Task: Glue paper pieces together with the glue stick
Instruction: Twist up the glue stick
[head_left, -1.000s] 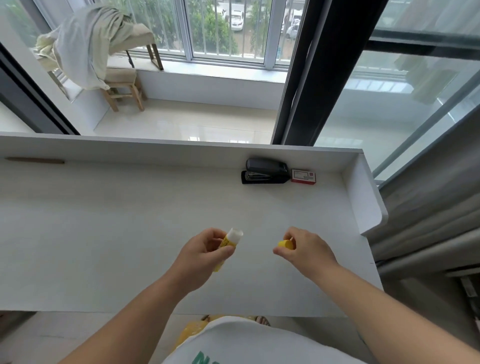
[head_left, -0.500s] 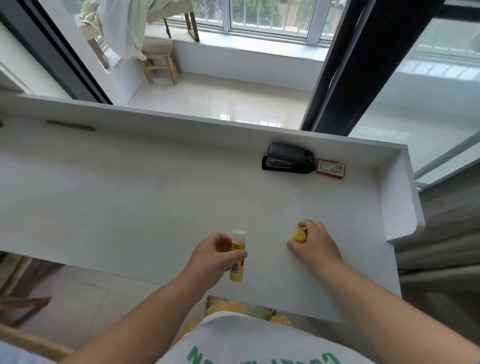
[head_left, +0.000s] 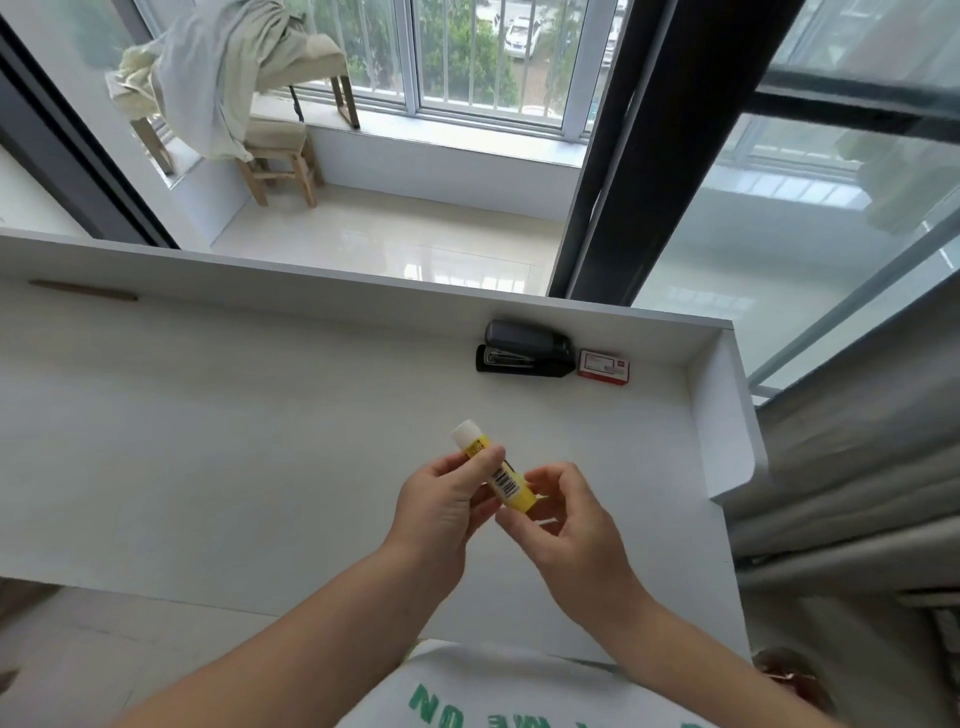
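A yellow glue stick (head_left: 506, 483) with its white tip bare points up and to the left above the white desk (head_left: 208, 441). My left hand (head_left: 441, 504) grips its middle, thumb lying across the label. My right hand (head_left: 576, 525) pinches the yellow bottom end between thumb and fingers. The yellow cap is out of sight, and no paper pieces are in view.
A black stapler (head_left: 524, 349) and a small red staple box (head_left: 604, 368) lie against the desk's raised back edge. A raised side wall (head_left: 722, 415) closes the desk's right end, with grey curtain (head_left: 857, 467) beyond. A thin brown stick (head_left: 83, 296) lies far left.
My right hand, which held the yellow cap out to the right, has come in to the stick's bottom end. The stick is now tilted with its tip to the upper left.
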